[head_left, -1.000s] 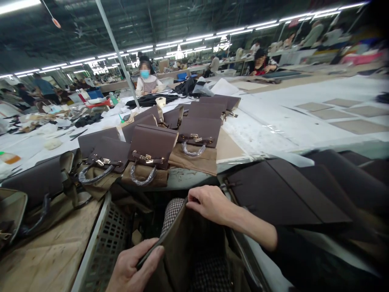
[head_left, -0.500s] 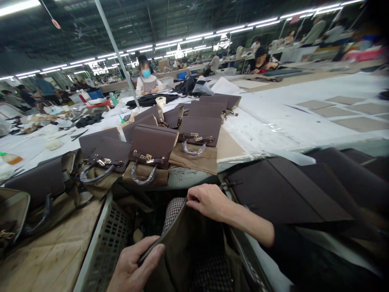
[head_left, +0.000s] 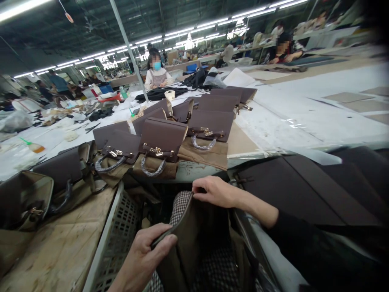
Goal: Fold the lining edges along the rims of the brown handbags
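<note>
Over the lap, a brown fabric bag piece [head_left: 186,243] is stretched by its edge between both hands. My left hand [head_left: 148,253] pinches the near end of that edge between thumb and fingers, at the lower centre. The far end is pinched by my right hand [head_left: 214,192], near the table's front edge. Beyond them several dark brown handbags lie on the table; one [head_left: 162,138] has gold hardware and a plastic-wrapped handle. The lower part of the held piece is in shadow.
Left of my lap stands a pale plastic crate [head_left: 114,235] beside a wooden surface [head_left: 57,239] with more bags. Dark brown panels [head_left: 291,186] lie at the right. Across the white table [head_left: 282,109] sit a masked person [head_left: 157,77] and another person [head_left: 284,52].
The view has swung a little leftward, so bags and table appear further right. Both hands keep their pinch on the edge of the brown fabric piece.
</note>
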Demonstrator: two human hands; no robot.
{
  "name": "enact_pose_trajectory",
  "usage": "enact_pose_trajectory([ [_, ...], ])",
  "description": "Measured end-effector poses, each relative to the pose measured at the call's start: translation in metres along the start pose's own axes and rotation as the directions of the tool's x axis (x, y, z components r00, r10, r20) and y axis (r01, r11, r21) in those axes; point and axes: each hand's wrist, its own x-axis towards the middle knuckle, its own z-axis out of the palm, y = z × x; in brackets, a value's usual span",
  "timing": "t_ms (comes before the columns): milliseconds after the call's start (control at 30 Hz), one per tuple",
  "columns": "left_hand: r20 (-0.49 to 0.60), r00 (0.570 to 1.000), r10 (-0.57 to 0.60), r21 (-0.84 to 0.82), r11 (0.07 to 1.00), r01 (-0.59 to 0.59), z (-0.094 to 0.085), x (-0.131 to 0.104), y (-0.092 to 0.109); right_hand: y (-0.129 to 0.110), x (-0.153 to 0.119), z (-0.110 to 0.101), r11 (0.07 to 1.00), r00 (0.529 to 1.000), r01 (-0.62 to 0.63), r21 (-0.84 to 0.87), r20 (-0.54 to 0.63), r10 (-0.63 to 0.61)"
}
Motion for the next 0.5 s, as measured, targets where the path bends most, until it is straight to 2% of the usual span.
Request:
enact_pose_trajectory([
  [67,-0.028,0.999,-0.044,-0.060,0.997,0.043,-0.006,0.000,-0.005,0.001,0.000,-0.001,0.995,0.995,-0.097,0.021,0.034,0.096],
  [200,-0.161,0.986,-0.043,-0.088,0.996,0.029,-0.020,0.000,-0.018,-0.003,-0.002,0.003,0.983,0.983,-0.183,-0.034,-0.035,0.182],
  [333,-0.147,0.982,-0.115,-0.129,0.987,0.096,-0.025,0.000,-0.022,-0.006,-0.003,0.007,0.975,0.975,-0.218,-0.045,-0.063,0.215],
  [500,-0.151,0.981,-0.123,-0.144,0.984,0.101,-0.023,0.001,-0.017,-0.008,-0.004,0.005,0.969,0.968,-0.247,-0.024,-0.046,0.246],
])
